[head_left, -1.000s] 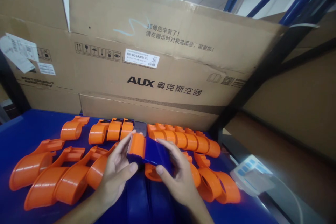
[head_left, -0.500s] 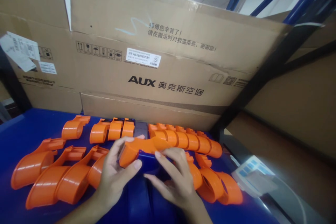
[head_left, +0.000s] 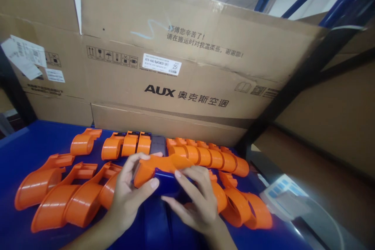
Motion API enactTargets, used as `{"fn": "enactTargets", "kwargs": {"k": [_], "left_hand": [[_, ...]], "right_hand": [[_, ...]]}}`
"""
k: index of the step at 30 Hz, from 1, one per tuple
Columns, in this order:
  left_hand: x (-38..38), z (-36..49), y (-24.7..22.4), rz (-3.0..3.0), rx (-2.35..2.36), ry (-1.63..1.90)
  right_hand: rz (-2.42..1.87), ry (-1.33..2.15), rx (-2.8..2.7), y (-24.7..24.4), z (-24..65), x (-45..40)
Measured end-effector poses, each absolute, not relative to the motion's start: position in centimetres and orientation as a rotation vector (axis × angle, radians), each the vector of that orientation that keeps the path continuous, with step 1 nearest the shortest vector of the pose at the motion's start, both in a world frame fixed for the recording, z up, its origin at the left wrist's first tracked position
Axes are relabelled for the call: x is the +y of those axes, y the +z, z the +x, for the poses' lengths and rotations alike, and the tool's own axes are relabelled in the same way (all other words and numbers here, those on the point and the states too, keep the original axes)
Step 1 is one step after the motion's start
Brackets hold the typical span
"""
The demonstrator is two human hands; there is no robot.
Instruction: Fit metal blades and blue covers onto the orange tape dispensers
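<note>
Between my hands is an orange plastic tape dispenser, raised above the blue surface. My left hand grips its left end, thumb in front and fingers behind. A glossy dark blue curved piece sits against its underside; whether the two are joined I cannot tell. My right hand is closed around the right side, with fingertips at the blue piece and the orange edge. The thumb of that hand is lower, beneath the blue piece. Part of the dispenser's right end is hidden by my right fingers.
Similar orange dispensers lie in rows at left, back right and right on the blue surface. Cardboard boxes wall off the back. A dark rack post and a white-and-blue item are at right.
The view has shifted very slightly. Both hands keep the same hold on the dispenser and blue piece, with almost no visible movement.
</note>
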State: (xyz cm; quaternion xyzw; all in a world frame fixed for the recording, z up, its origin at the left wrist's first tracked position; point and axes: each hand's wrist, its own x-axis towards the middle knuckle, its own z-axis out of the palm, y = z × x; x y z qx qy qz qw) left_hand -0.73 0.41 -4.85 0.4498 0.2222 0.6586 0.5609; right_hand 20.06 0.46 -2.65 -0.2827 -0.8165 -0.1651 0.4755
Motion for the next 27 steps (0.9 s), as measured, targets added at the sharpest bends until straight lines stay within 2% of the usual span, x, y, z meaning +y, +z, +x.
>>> {"fn": "enactTargets", "kwargs": {"k": [22,27], "left_hand": [[1.0,-0.5,-4.7,0.995,0.618,1.583],[0.4,-0.5,-5.8,1.204,0.528,1.494]], "right_hand": [[-0.732,-0.422,-1.997,-2.4,19.9,0.3],[-0.787,-0.279,-1.882,-2.6,20.1,0.1]]}}
